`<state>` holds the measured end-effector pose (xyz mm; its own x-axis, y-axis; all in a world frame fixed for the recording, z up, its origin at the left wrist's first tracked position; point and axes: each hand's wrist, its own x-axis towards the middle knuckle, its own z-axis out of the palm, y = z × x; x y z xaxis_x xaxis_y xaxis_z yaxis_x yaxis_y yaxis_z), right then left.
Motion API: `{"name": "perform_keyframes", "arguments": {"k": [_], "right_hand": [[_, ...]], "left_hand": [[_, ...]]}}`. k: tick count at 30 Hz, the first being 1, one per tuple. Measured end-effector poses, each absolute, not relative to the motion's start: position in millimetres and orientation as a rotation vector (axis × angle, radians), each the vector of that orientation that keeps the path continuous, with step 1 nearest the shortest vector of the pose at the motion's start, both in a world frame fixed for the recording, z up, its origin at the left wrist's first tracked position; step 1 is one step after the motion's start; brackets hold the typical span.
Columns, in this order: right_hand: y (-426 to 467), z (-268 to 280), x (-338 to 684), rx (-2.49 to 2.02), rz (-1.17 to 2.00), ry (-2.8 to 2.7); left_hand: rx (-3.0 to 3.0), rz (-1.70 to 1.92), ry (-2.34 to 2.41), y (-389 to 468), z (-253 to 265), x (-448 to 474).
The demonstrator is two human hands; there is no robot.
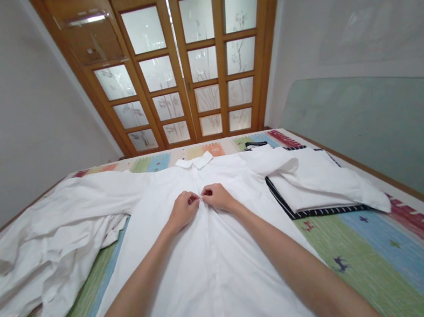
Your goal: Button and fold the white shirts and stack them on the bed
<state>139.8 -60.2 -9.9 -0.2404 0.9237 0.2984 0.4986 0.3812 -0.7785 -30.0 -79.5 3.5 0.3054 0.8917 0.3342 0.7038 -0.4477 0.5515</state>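
Observation:
A white collared shirt (188, 283) lies spread out in front of me, its collar (195, 161) at the far end and its front placket running down the middle. My left hand (185, 209) pinches the placket a little below the collar. Right beside it, my right hand (217, 197) pinches the same spot from the other side, the fingertips of both nearly touching. Whether a button sits between the fingers is too small to make out. The shirt's right-side sleeve (335, 186) stretches out over a folded white cloth with black striped edging (312, 213).
Another crumpled white garment (56, 251) lies to the left. Beneath everything is a colourful patterned cover (380, 254). Wooden doors with frosted panes (183, 65) stand at the far end. A pale green glass-like panel (380, 134) leans along the right wall.

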Motion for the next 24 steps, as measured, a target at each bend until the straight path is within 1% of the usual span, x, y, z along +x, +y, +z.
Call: {"name": "perform_keyframes", "arguments": {"k": [5, 13, 24], "right_hand": [[-61.6, -9.0, 139.7, -1.208, 0.666, -1.898], [-62.6, -10.2, 140.2, -1.155, 0.636, -1.919], [-62.7, -11.9, 140.6, -1.193, 0.657, -1.915]], "left_hand": [[2.21, 0.761, 1.428, -70.9, 9.3, -31.5], [2.258, 0.9, 1.418, -75.7, -1.7, -27.6], [2.2, 0.936, 1.377, -79.6, 0.7, -29.3]]}}
